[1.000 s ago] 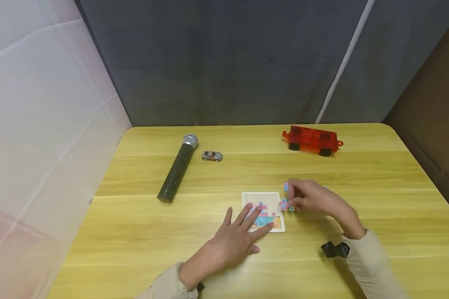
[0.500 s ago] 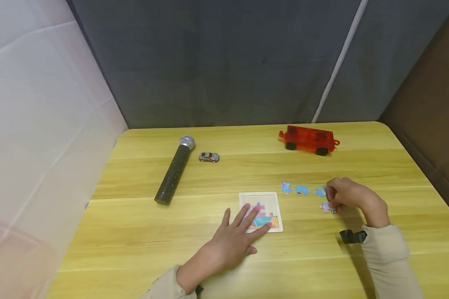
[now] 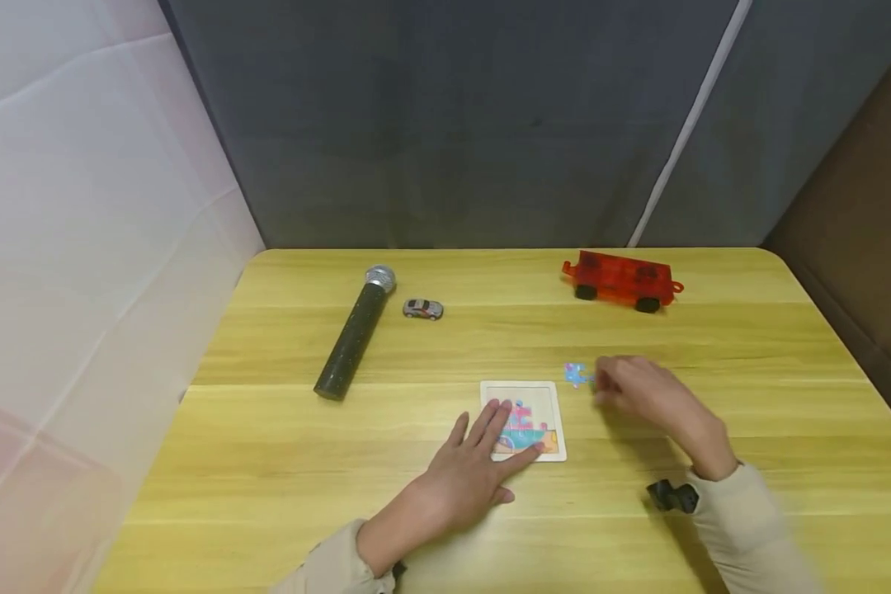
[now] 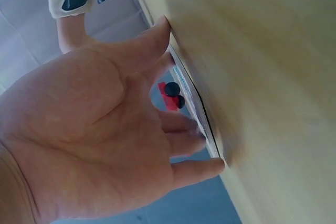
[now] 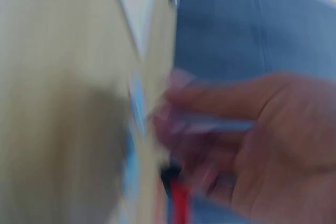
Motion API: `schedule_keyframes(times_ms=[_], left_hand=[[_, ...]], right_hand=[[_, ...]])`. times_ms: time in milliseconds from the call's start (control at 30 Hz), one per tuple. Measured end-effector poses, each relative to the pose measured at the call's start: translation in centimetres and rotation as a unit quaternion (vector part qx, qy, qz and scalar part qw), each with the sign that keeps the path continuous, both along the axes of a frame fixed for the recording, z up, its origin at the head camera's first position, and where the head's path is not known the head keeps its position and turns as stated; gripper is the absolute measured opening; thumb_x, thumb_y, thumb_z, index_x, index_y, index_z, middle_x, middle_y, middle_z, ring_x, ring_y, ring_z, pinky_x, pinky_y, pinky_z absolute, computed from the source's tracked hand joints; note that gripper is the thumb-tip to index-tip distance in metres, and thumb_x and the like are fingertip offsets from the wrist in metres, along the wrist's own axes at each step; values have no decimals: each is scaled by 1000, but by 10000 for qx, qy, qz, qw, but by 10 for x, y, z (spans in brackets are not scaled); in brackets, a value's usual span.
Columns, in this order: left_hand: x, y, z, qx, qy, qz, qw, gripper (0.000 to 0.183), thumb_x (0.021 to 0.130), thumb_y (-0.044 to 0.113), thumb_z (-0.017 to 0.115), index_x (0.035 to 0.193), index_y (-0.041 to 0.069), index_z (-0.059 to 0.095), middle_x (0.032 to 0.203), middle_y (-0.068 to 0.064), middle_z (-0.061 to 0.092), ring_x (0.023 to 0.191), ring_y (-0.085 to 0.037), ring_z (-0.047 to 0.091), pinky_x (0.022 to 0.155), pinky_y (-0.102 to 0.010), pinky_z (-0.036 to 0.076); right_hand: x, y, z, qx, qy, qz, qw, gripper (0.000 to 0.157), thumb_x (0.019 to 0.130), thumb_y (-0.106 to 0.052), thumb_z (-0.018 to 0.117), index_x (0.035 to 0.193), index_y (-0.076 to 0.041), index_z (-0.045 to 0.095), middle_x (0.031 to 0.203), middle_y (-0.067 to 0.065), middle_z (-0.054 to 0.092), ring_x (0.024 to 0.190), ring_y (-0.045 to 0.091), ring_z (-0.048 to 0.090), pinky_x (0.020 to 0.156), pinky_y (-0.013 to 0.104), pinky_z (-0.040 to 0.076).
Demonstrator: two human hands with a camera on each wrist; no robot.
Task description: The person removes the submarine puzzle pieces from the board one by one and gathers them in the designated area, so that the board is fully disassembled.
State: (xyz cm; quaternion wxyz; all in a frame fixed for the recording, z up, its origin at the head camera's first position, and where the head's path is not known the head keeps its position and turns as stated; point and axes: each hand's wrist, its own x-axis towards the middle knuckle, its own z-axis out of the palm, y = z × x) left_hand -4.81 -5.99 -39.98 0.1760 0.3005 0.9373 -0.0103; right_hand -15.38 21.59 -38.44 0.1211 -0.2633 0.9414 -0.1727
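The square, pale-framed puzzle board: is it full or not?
Partly filled: pink and teal pieces cover the lower part of the puzzle board, but bare pale base shows above. The left hand hides some.

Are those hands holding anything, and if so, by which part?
The left hand holds nothing; it rests on the puzzle board. Whether the right hand pinches anything cannot be told: it is too blurred.

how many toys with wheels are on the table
2: a small silver toy car just right of the microphone, and a red wheeled toy near the table's far edge, beyond the right hand. Neither is hidden in the head view.
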Motion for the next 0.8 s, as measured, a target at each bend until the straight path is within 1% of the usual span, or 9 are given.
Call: schedule_keyframes(times_ms=[67, 133, 200, 300, 367, 467, 600, 700, 800], left_hand=[[0, 0, 0, -10, -33, 67, 10000, 71, 110, 49, 59, 173, 49, 26, 184, -22, 8, 172, -37, 8, 135, -58, 26], [0, 1, -1, -23, -82, 104, 9999, 71, 110, 50, 59, 172, 51, 26, 183, -23, 9, 172, -38, 8, 136, -57, 25], [-1, 2, -1, -83, -122, 110, 9998, 70, 111, 52, 57, 172, 52, 24, 184, -22, 10, 172, -37, 7, 136, -57, 24], [-2, 2, -1, -222, -157, 120, 9996, 69, 111, 54, 55, 172, 53, 22, 184, -20, 9, 172, -35, 5, 136, -57, 24], [-2, 2, -1, -335, -165, 130, 9992, 69, 111, 54, 54, 172, 54, 20, 184, -19, 9, 173, -34, 5, 136, -56, 24], [-3, 2, -1, -431, -163, 140, 9988, 69, 112, 55, 53, 172, 55, 19, 185, -18, 9, 173, -33, 5, 136, -55, 25], [-4, 3, -1, -458, -170, 148, 9987, 69, 112, 55, 53, 172, 56, 18, 184, -19, 8, 173, -33, 5, 136, -55, 24], [-4, 3, -1, -466, -180, 151, 9986, 69, 112, 55, 52, 172, 56, 18, 185, -19, 8, 173, -34, 5, 136, -55, 24], [-3, 3, -1, -476, -165, 143, 9986, 70, 112, 55, 52, 172, 56, 16, 185, -19, 7, 173, -34, 5, 136, -55, 24]], right_hand=[[5, -28, -8, -481, 261, 455, 9975, 9, 100, -8, 80, 98, -7, 71, 90, -1, 69, 80, 12, 61, 72, 33, 55], [11, -51, -16, -735, 275, 616, 9950, 6, 101, -7, 78, 105, -6, 74, 97, 1, 69, 83, 12, 63, 73, 30, 57], [18, -66, -22, -705, 324, 581, 9953, 8, 102, -6, 78, 108, -4, 73, 101, 4, 66, 83, 14, 64, 70, 27, 56], [25, -79, -27, -596, 423, 364, 9967, 12, 100, -2, 79, 108, -4, 70, 105, 7, 61, 82, 17, 64, 65, 25, 55], [27, -82, -29, -605, 492, 300, 9965, 13, 100, -1, 79, 106, -4, 68, 106, 8, 60, 83, 18, 64, 65, 26, 56], [27, -84, -31, -765, 417, 183, 9960, 13, 100, -1, 78, 103, -5, 66, 104, 6, 61, 82, 16, 61, 65, 26, 55], [24, -85, -34, -1123, 259, 110, 9933, 15, 101, -1, 76, 101, -8, 64, 94, 2, 67, 75, 10, 57, 65, 25, 52], [20, -83, -34, -1523, 31, 208, 9881, 13, 102, 0, 75, 102, -8, 64, 86, 1, 71, 73, 6, 61, 67, 24, 53], [13, -72, -26, -1905, -203, 205, 9813, 11, 103, 0, 74, 103, -6, 65, 85, 1, 73, 73, 7, 64, 69, 24, 55]])
